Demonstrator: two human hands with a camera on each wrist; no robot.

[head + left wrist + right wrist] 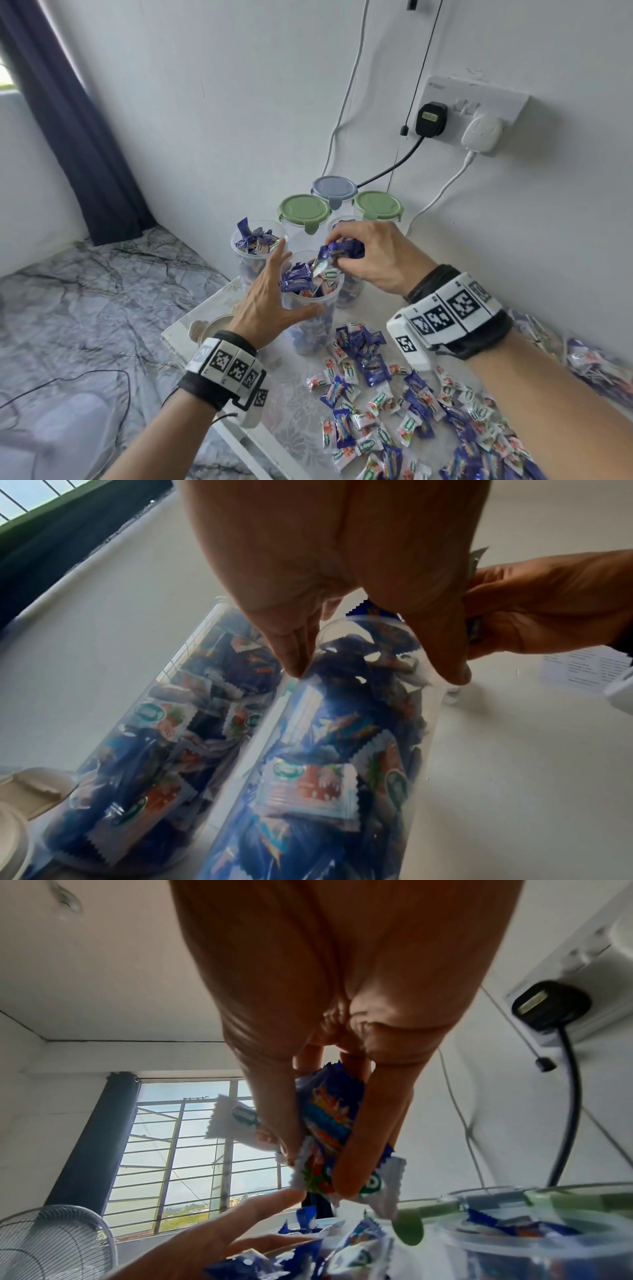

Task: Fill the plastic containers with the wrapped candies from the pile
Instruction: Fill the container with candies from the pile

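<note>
Your left hand [270, 301] rests against the near tub [310, 308], fingers [278, 255] straight and spread along its left side, thumb laid across the front wall. The tub stands open on the bench [294, 421], heaped to the rim with blue and white candies. Your right hand [373, 257] hovers just over its mouth, fingers curled and clamped on a bunch [337, 253] of candies; the right wrist view shows a blue wrapper and white ones pinched between thumb and fingers just above the rim.

A second tub [255, 245] stands just left and behind, open and also piled over its rim. A third tub [349, 291] sits behind your right hand, mostly hidden. Nearer the wall, three lidded tubs cluster together: two with green lids [304, 209] [377, 205] and one with a grey lid [334, 187].

The pile [411, 411] of loose candies spreads over the bench in front of the near tub, toward you and to your right. On the wall beyond, a socket strip [479, 102] carries a black plug and a white one.
</note>
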